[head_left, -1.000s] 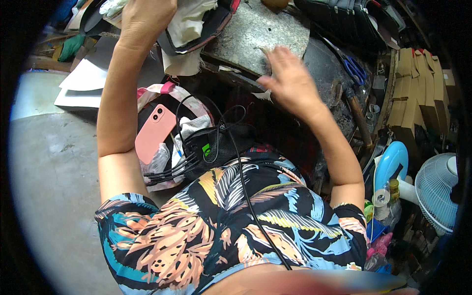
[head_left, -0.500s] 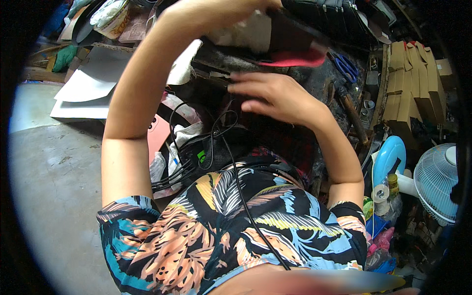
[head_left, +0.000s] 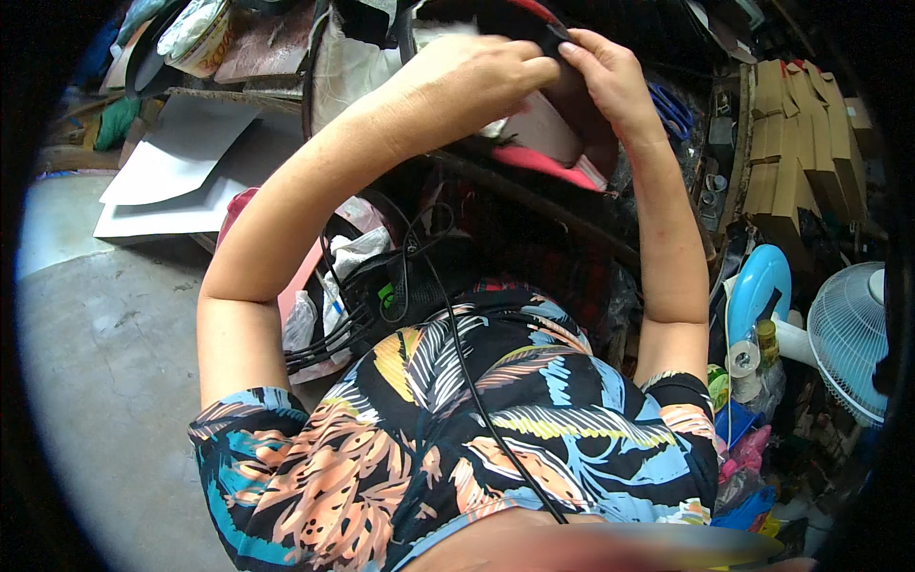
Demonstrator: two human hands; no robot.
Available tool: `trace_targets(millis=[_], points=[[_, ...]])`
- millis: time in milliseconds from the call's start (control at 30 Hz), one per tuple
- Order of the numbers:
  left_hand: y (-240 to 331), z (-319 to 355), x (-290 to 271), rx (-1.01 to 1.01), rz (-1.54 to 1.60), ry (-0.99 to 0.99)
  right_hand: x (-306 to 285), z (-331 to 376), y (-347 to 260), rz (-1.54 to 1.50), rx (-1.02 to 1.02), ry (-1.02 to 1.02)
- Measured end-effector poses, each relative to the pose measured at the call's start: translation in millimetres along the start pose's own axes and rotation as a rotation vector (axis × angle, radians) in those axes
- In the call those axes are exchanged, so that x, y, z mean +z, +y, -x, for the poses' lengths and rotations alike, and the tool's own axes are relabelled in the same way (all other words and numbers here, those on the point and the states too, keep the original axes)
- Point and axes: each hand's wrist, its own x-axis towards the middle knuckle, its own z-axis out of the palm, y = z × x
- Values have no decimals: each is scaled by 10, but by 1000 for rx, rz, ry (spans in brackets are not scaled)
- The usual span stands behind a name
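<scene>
Both my hands are raised at the top of the view, close together over a cluttered worktop. My left hand (head_left: 491,81) is closed with its fingers curled; what they grip, if anything, is hidden. My right hand (head_left: 610,76) pinches the edge of a dark, curved, strip-like piece (head_left: 564,40) between thumb and fingers. A red edge runs along the top of that piece. Below the hands lies a flat piece with a pink-red border (head_left: 548,164). Whitish cloth or padding (head_left: 353,81) is left of my left hand.
Blue-handled scissors (head_left: 673,112) lie right of my right wrist. White sheets (head_left: 176,157) rest at left. Flat brown cardboard boxes (head_left: 796,148) stand at right, above a blue-and-white fan (head_left: 848,343). A black cable (head_left: 467,372) runs down my patterned shirt.
My right hand has moved up and taken hold of the dark piece's edge. My left hand has come down into view beside it. The pink-red-bordered piece has shifted lower.
</scene>
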Motion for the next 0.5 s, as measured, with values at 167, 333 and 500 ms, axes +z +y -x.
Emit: trace_targets(millis=[167,333,500], points=[[-90,247,-41,-452,-250,-135,146,144,152,-474,296,43],[-68,158,65,-527,-217,-473,324,250,299,-478,193,155],[197,-45,136,-278,-390,12,369,249,380,-507,191,241]])
